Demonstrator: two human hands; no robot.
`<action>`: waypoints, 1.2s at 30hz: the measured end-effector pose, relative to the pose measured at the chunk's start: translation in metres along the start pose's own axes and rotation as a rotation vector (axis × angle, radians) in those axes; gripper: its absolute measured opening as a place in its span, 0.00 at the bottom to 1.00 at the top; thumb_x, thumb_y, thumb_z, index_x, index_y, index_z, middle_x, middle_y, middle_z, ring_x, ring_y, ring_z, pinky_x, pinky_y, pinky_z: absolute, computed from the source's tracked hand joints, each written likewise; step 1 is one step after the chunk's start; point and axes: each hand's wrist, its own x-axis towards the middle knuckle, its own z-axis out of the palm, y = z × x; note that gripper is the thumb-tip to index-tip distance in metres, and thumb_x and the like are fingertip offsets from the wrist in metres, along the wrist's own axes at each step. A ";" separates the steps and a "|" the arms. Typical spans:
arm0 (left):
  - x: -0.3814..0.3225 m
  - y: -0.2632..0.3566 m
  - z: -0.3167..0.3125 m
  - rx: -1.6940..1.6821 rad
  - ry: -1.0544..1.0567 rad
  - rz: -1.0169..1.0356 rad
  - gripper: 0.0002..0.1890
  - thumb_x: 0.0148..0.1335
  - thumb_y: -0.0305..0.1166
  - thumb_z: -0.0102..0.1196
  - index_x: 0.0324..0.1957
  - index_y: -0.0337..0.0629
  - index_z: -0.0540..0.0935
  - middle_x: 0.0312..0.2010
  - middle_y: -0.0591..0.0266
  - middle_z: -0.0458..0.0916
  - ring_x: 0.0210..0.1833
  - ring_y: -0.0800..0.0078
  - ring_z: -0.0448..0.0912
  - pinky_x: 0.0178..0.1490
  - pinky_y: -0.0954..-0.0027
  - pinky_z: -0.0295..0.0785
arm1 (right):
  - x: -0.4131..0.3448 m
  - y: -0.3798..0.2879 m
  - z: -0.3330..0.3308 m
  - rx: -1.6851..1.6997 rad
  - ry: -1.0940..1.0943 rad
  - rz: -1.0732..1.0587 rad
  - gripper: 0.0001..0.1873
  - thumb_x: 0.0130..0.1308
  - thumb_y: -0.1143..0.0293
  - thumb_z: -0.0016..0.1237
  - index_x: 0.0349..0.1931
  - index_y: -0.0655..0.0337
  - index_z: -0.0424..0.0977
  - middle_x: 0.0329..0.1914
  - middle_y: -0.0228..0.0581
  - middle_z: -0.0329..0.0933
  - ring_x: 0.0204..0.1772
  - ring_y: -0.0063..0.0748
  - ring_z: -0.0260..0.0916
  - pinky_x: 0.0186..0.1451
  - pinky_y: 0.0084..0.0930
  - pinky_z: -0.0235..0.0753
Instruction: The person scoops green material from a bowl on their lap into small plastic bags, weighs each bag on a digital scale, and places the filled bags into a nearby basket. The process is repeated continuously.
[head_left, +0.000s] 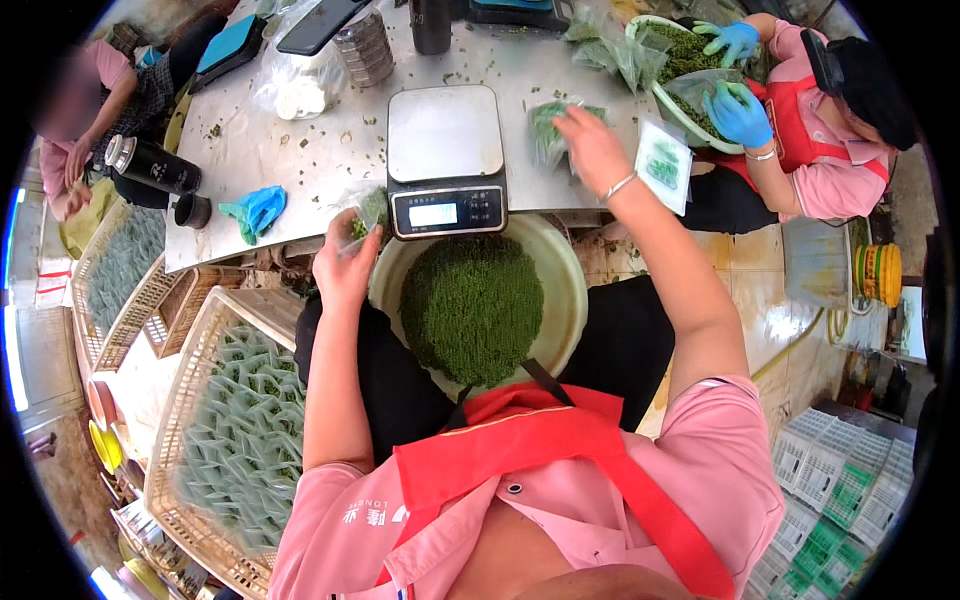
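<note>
My left hand (341, 262) grips a small clear plastic bag (369, 211) holding green berries like peppercorns, at the table's front edge beside the scale. A digital kitchen scale (445, 139) stands before me with its platform bare and its display lit. My right hand (598, 154) is stretched to the right of the scale, its fingers over a clear bag of green contents (550, 135) lying on the table. Whether those fingers pinch the bag cannot be told. Between my knees sits a pale round tub (571, 300) with a heap of green berries (472, 315).
A crate (169, 457) of filled bags stands at my left. On the metal table (330, 142) lie a blue glove (259, 210), a black flask (169, 169) and a stack of clear plastic bags (664, 161). A co-worker's blue-gloved hand (739, 112) works over a basin (694, 131).
</note>
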 end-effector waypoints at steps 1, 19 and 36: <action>-0.001 -0.001 0.000 -0.015 -0.009 -0.025 0.25 0.52 0.42 0.64 0.51 0.43 0.76 0.41 0.51 0.82 0.45 0.58 0.81 0.46 0.66 0.74 | -0.011 -0.009 -0.003 -0.020 -0.011 -0.043 0.18 0.58 0.79 0.37 0.49 0.61 0.72 0.59 0.56 0.67 0.60 0.55 0.65 0.63 0.39 0.66; 0.002 0.007 -0.003 -0.111 -0.057 -0.129 0.26 0.51 0.34 0.66 0.51 0.36 0.75 0.43 0.49 0.81 0.46 0.71 0.80 0.48 0.71 0.73 | 0.143 0.117 0.004 -0.324 -0.104 0.533 0.40 0.52 0.62 0.58 0.66 0.26 0.54 0.73 0.46 0.40 0.71 0.56 0.48 0.61 0.63 0.62; 0.000 0.000 -0.001 -0.233 -0.076 -0.139 0.26 0.52 0.34 0.66 0.53 0.37 0.74 0.44 0.53 0.81 0.43 0.73 0.80 0.47 0.72 0.73 | 0.072 0.043 -0.026 -0.362 0.050 -0.024 0.11 0.55 0.73 0.44 0.35 0.56 0.79 0.47 0.37 0.72 0.52 0.39 0.67 0.49 0.35 0.76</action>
